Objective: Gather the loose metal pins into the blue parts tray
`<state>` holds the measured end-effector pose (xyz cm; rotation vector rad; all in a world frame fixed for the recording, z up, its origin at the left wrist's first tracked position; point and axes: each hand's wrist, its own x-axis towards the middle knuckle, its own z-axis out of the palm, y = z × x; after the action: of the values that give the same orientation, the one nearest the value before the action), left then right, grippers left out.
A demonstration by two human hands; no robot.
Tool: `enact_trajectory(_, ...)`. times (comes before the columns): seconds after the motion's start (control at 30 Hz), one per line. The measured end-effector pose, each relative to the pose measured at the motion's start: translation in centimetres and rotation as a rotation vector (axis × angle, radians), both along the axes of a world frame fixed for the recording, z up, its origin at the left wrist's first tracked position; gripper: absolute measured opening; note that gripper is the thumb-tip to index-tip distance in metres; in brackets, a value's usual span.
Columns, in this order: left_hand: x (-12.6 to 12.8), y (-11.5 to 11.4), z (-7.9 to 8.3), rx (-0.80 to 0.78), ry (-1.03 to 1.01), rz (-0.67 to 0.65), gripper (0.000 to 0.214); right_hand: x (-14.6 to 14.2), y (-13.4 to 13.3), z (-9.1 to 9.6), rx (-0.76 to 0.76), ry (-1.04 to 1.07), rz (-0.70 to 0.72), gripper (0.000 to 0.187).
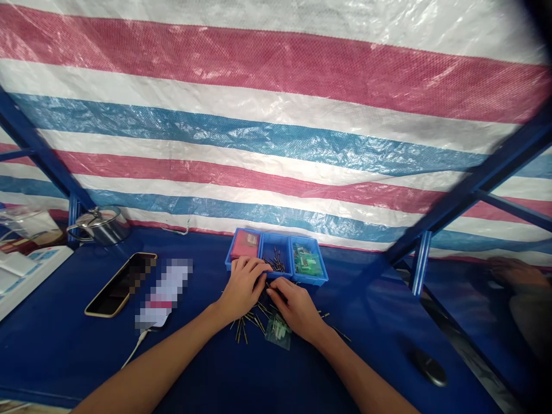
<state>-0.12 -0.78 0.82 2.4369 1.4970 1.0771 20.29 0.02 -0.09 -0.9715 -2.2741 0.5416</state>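
My left hand (242, 288) is at the front of a blue three-part bin (317, 282), its fingers bent together over the front edge. Close beside it, my right hand (297, 306) has thumb and fingers drawn into a pinch. A small dark piece shows between the two hands, but their fingertips hide what they hold. Thin dark rods with brassy ends, like drill bits (242, 332), lie loose under and around both hands. More rods (276, 263) fill part of the middle compartment. A small clear bag with pale green pieces (279, 332) lies by my right hand.
The bin's left compartment holds a red packet (245, 244), the right one green-and-clear bags (306, 260). Leftward are a phone (121, 286), a blurred-out phone on a cable (161, 299), a metal pot (103, 225) and a scale (32, 273). A black mouse (429, 367) sits right.
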Motion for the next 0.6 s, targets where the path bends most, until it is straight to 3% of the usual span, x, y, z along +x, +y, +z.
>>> enact_trajectory(0.6, 0.04, 0.06, 0.02, 0.004, 0.004, 0.003, 0.025, 0.07, 0.06, -0.11, -0.007, 0.015, 0.008, 0.019)
